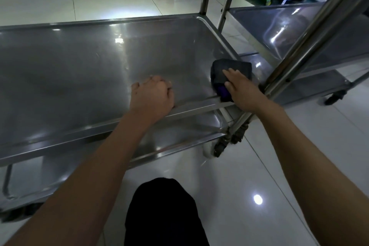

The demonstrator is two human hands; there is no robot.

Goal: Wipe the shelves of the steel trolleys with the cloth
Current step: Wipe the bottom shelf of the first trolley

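Right hand (pixel 239 86) presses the cloth (pixel 229 72) flat at the shelf's (pixel 79 70) four-o'clock corner; left hand (pixel 153 94), clenched, braces the rim. Most shelf and the second trolley (pixel 319 32) look unwiped.

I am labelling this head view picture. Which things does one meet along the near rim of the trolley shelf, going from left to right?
Left hand resting on the shelf rim → dark cloth → right hand pressing on the cloth → steel post → second trolley.

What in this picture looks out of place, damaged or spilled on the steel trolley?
Nothing stands out. The shelf looks intact, no spill visible. The right hand presses the dark cloth flat at the shelf's right end; the left hand rests on the near rim.
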